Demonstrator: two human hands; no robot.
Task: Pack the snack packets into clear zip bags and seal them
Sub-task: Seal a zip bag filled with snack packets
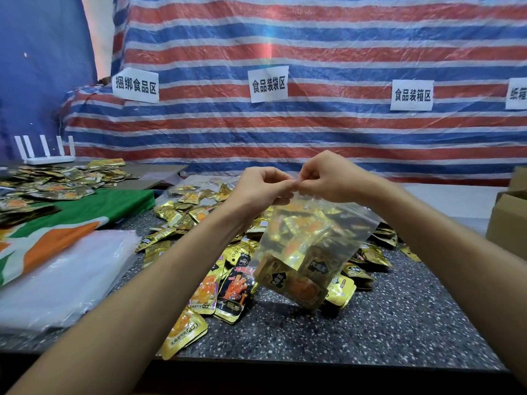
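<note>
At the far left of the desk (399, 323) lies a flat stack of empty clear bags (57, 269), thin, glossy film that looks limp and slick, so a single sheet would likely be best peeled up by its open edge. Beside it spreads the heap of loose snack packets (196, 215), small gold foil sachets. They look light and smooth enough to slide over one another, and a handful probably needs cupping rather than a fingertip pinch. Above the heap the left grip (262, 186) is curled, thumb and fingers pinching the top edge of the filled zip bag (313, 238). The bag hangs from that edge at a slant, swollen with packets, its lower corner low over the heap. Whether it touches anything below cannot be told. The load is probably modest, but the film is soft, so the contents sag to the bottom and pull on the mouth. The firmer zip strip along the top is the sensible place to hold, as nothing else on the bag has stiffness. The right grip (328, 178) is likewise pinched on that top edge, its fingertips meeting the left's near the middle of the strip. Sealing seems to be the step in hand. It calls for pressing the two tracks together and working outward, and a stiff sachet corner poking up into the track could keep it from closing.
</note>
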